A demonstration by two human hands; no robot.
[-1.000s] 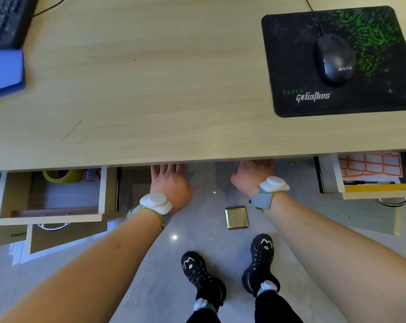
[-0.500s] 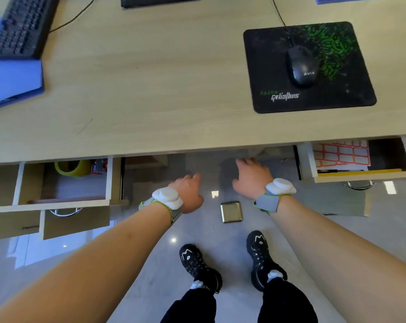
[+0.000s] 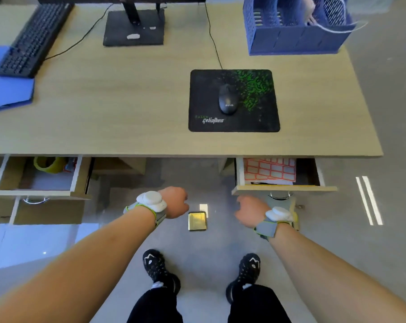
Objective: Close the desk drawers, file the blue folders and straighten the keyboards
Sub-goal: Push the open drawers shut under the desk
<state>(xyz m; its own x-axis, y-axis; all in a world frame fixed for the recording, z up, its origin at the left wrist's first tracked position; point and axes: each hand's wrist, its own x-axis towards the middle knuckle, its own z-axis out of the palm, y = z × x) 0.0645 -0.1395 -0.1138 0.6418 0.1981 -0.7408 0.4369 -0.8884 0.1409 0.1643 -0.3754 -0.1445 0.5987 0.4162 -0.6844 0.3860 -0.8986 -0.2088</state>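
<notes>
My hands, left (image 3: 175,201) and right (image 3: 247,214): apart, holding nothing, below worktop (image 3: 127,117) edge; right drawer (image 3: 283,188) open.

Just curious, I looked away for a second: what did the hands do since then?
Both hands came out from under the desk edge; the left hand and right hand now hang empty above the floor. The left drawer and right drawer stayed open.

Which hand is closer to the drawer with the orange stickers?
Right. The right hand hovers just below that drawer's front edge; the left hand hangs over the floor, farther left.
</notes>
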